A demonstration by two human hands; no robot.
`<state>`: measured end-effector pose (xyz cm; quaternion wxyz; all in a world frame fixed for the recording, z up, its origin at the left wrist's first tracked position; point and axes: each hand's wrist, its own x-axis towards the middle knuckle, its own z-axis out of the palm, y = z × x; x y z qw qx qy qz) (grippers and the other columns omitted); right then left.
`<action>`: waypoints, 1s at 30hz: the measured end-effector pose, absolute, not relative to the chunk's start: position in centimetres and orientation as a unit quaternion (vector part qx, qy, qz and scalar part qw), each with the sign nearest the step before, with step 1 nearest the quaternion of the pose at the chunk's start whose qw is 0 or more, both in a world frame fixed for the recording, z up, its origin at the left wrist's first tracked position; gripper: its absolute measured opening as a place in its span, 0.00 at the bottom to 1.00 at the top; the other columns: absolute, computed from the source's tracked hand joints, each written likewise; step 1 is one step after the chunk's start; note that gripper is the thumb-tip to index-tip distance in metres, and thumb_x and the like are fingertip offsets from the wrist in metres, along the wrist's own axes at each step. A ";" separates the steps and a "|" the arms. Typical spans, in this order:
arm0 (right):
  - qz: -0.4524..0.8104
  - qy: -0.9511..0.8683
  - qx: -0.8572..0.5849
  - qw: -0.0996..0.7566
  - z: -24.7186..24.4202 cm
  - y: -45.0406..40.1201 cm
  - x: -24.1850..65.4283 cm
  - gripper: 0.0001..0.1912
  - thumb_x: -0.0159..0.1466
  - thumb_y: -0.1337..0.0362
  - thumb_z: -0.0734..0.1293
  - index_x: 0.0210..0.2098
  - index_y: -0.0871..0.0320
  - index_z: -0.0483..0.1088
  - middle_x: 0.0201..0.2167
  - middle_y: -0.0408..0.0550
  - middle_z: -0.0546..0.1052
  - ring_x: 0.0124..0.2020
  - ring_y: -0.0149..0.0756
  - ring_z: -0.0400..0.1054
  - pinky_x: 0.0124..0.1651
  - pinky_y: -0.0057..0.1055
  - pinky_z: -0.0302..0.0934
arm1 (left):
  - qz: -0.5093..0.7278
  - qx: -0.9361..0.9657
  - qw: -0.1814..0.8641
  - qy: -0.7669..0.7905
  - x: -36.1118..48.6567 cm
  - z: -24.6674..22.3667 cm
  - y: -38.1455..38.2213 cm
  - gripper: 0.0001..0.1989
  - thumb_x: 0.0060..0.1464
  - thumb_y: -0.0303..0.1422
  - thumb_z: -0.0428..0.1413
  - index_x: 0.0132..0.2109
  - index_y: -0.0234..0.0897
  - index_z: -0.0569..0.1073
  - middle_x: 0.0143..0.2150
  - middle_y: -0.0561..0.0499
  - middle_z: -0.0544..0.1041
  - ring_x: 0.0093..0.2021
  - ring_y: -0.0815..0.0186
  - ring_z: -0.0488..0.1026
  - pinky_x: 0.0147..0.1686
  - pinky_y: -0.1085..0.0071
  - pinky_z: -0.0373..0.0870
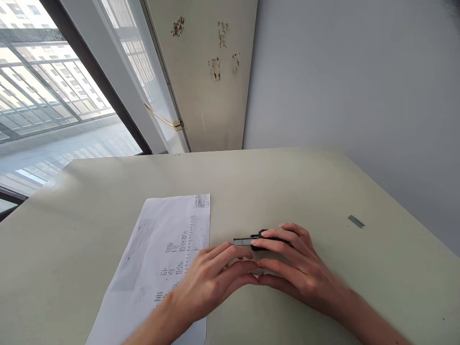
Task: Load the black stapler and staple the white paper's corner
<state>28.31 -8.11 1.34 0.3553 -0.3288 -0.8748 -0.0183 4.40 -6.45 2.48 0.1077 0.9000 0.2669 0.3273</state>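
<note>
A black stapler lies on the table to the right of the printed paper, its metal channel sticking out to the left. My right hand covers most of it, fingers curled over the black body. My left hand is just in front of the metal channel, fingers bent and pressed together, its tips meeting my right thumb. Between the two hands shows a small pale greyish thing, too covered to name. Under my left wrist is the printed paper.
A short grey strip, like a row of staples, lies on the right part of the pale table. Behind the table stand a worn cabinet-like panel and a grey wall. Windows are at the left.
</note>
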 end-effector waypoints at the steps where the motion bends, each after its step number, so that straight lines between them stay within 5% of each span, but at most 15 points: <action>1: -0.018 -0.874 -0.330 0.356 1.4 -8.1 28.3 0.02 0.71 0.64 0.72 0.42 0.55 0.76 0.53 0.50 0.82 0.57 0.43 0.71 0.62 0.49 0.60 | 0.324 0.901 0.108 0.269 4.3 2.4 -6.4 0.05 0.69 0.33 0.58 0.47 0.40 0.78 0.44 0.52 0.82 0.34 0.69 0.77 0.25 0.72 0.67; 13: -0.024 -0.871 -0.338 0.357 0.9 -8.1 28.7 0.07 0.69 0.66 0.74 0.47 0.57 0.76 0.53 0.51 0.82 0.57 0.43 0.72 0.65 0.50 0.56 | 0.304 0.910 0.079 0.271 3.9 1.8 -6.0 0.06 0.69 0.29 0.57 0.51 0.39 0.76 0.45 0.50 0.82 0.39 0.66 0.79 0.29 0.72 0.72; 22: -0.041 -0.830 -0.395 0.392 0.2 -7.9 29.4 0.14 0.71 0.69 0.68 0.55 0.53 0.71 0.60 0.58 0.73 0.60 0.48 0.69 0.63 0.56 0.62 | 0.291 0.879 0.083 0.369 3.4 1.3 -5.0 0.07 0.70 0.28 0.54 0.53 0.39 0.73 0.48 0.48 0.80 0.46 0.61 0.77 0.48 0.61 0.73; 30: -0.017 -0.824 -0.401 0.399 0.2 -7.6 29.3 0.17 0.69 0.74 0.68 0.55 0.54 0.71 0.58 0.58 0.74 0.58 0.49 0.70 0.60 0.54 0.65 | 0.250 0.884 0.090 0.384 3.4 1.2 -5.1 0.06 0.72 0.30 0.51 0.52 0.41 0.72 0.46 0.49 0.80 0.45 0.61 0.76 0.46 0.62 0.73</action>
